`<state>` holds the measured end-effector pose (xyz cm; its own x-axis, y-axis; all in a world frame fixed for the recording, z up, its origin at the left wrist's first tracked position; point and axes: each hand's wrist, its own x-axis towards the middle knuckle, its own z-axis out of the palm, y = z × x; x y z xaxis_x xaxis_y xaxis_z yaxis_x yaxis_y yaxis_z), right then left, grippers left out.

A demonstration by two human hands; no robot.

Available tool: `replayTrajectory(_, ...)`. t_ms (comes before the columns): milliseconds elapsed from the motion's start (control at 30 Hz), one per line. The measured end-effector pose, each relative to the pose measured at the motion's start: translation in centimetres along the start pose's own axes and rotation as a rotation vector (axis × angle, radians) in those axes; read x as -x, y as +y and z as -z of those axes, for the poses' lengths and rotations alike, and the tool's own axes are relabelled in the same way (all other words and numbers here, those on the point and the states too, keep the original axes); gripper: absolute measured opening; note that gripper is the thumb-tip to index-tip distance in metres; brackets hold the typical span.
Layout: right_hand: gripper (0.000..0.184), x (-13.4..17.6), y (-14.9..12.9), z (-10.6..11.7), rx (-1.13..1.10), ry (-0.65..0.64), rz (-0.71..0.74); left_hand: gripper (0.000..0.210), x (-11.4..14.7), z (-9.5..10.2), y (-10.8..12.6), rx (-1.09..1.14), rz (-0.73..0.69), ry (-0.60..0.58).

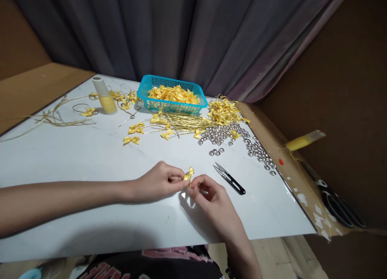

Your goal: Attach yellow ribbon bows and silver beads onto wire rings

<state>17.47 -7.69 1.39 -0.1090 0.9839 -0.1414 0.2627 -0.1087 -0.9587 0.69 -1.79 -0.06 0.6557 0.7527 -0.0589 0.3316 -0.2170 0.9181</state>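
Note:
Low over the front middle of the white table (90, 158), my left hand (161, 180) pinches a small yellow ribbon bow (189, 174) between thumb and fingertips. My right hand (211, 196) meets it from the right, thumb and index finger pressed together just beside the bow. What those right fingertips hold is too small to make out. Thread snips (229, 179) with black handles lie to the right of my hands, blades pointing up and left. Beyond the hands, a few silver bell-like beads (216, 152) sit in a little group.
At the back stands a blue basket (172, 108) full of yellow bows. Gold cords (184, 121), a bow pile (223, 111) and many silver beads (216, 134) lie before it. A yellow thread cone (107, 103) stands left. Black-handled scissors (335, 206) rest beyond the right edge.

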Motion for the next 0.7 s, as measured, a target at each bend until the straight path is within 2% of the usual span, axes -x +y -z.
replayTrajectory(100, 0.009, 0.2, 0.0, -0.3, 0.129, 0.087, 0.096, 0.031, 0.0, 0.0, 0.1, 0.014, -0.007, 0.001)
replayTrajectory(233, 0.012, 0.3, 0.5, -0.7, 0.346, 0.217, 0.345, 0.03, 0.0, 0.0, 0.1, 0.031, -0.017, -0.004)
replayTrajectory(433, 0.01, 0.3, 1.0, -0.8, 0.635, 0.295, 0.63, 0.03, 0.0, -0.1, 0.0, 0.04, -0.012, -0.027)
replayTrajectory(533, 0.013, 0.2, 1.0, -0.6, 0.716, 0.276, 0.697, 0.031, 0.0, -0.1, 0.0, 0.059, -0.015, -0.024)
replayTrajectory(700, 0.016, 0.3, 1.0, -0.5, 0.678, 0.244, 0.705, 0.032, 0.1, -0.1, 0.1, 0.068, -0.018, -0.028)
